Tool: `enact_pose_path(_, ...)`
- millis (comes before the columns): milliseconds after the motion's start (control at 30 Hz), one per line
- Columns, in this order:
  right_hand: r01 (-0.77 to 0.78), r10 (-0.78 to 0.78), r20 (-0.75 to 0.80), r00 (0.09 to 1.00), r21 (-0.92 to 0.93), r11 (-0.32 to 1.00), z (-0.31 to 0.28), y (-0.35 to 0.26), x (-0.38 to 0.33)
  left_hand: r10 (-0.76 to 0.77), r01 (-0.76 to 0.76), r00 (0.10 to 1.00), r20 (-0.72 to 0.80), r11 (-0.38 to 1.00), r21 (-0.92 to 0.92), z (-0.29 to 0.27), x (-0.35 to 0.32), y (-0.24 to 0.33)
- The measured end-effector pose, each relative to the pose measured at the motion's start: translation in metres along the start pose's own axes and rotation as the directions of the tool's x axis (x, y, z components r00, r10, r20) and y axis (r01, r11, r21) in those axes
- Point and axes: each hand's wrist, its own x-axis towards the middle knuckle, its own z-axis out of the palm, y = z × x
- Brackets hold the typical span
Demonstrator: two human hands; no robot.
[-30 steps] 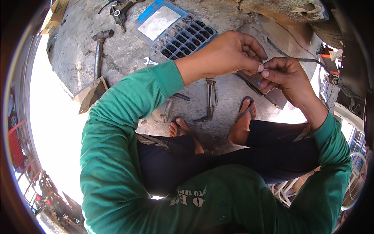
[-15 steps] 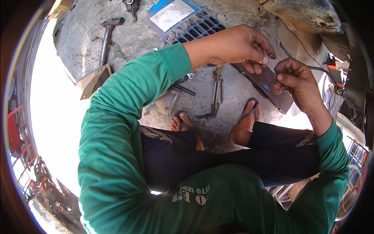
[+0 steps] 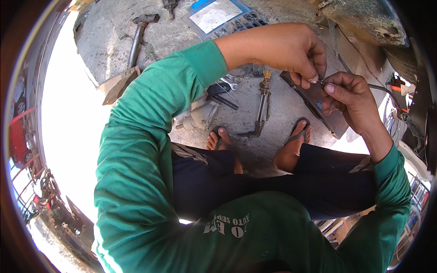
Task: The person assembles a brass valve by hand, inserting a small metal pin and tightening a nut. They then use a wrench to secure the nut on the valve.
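1. Left hand [image 3: 296, 50]: the grip is drawn nearly closed, thumb and fingertips pinching a small thin rod [image 3: 321, 82].
2. Right hand [image 3: 349, 93]: thumb and forefinger are bunched at the rod's other end; whether this grip holds it too, I cannot tell.
3. The rod sits between both hands' fingertips, over a brown metal plate [image 3: 332, 119] in this view.
4. On the concrete floor [image 3: 168, 34], a cutting torch [image 3: 262, 100] lies between the sandalled feet [image 3: 299, 134]; a hammer [image 3: 137, 38] lies farther left.
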Motion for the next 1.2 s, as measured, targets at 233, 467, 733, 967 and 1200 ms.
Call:
enact_pose_path(233,0.024,-0.018,0.123,0.992,-0.048,0.999,0.018,-0.020,0.013,-0.052,0.069,0.976,-0.212,0.995,0.072,-0.028,-0.044,0.036)
enact_pose_path(467,-0.010,0.022,0.352,0.936,-0.038,0.999,0.025,-0.025,0.011,-0.321,0.623,0.782,-0.535,0.448,0.642,-0.152,-0.154,-0.024)
enact_pose_path(733,0.003,0.035,0.431,0.902,-0.087,0.996,0.034,-0.032,0.026,-0.536,0.822,0.569,-0.624,0.345,0.453,-0.127,-0.239,-0.173)
enact_pose_path(967,-0.031,-0.001,0.562,0.827,0.047,0.998,0.073,-0.005,0.097,-0.163,0.377,0.287,-0.944,0.925,-0.045,-0.065,-0.254,-0.223)
enact_pose_path(1200,-0.031,-0.131,0.391,0.911,0.379,0.925,0.132,0.074,0.160,-0.087,0.254,0.296,-0.951,0.967,-0.010,-0.067,-0.205,-0.201)
